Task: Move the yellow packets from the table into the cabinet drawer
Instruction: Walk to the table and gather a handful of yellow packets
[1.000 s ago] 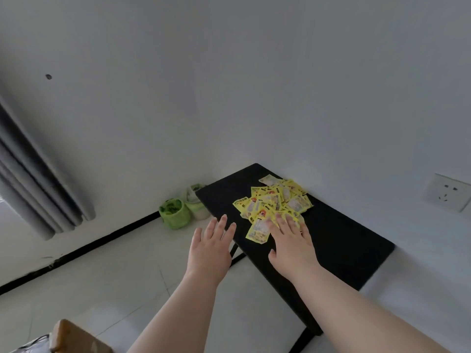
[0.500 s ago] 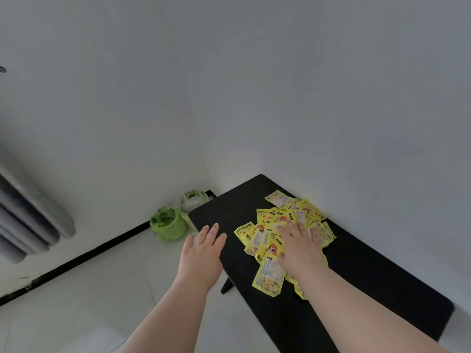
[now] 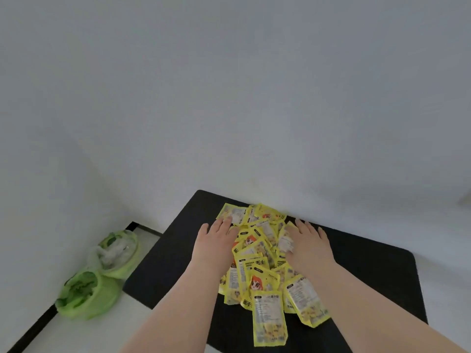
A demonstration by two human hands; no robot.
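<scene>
Room: we see one pale wall (image 3: 229,98) filling the upper half of the view, with a white floor (image 3: 76,332) and a black skirting strip (image 3: 28,329) toward 8 o'clock.
Table: one black table (image 3: 178,250), its far edge against the wall.
Yellow packets: one heap (image 3: 260,253) lies on the table, stretching from the wall at 12 o'clock toward the near edge at 6 o'clock. We make out more than ten, but they overlap too much for an exact count. Two lie plainly on top at the near end.
Left hand: one hand (image 3: 215,244), palm down, at 9 o'clock of the heap. Its fingers are straight and spread wide, its fingertips touch a packet at the far corner, and it grips nothing.
Right hand: one hand (image 3: 309,244), palm down, at 3 o'clock of the heap. Its fingers are straight, lying against the heap's edge and gripping nothing.
Green bags: two, one (image 3: 86,296) and another (image 3: 118,253), touching on the floor at 8 o'clock of the table.
</scene>
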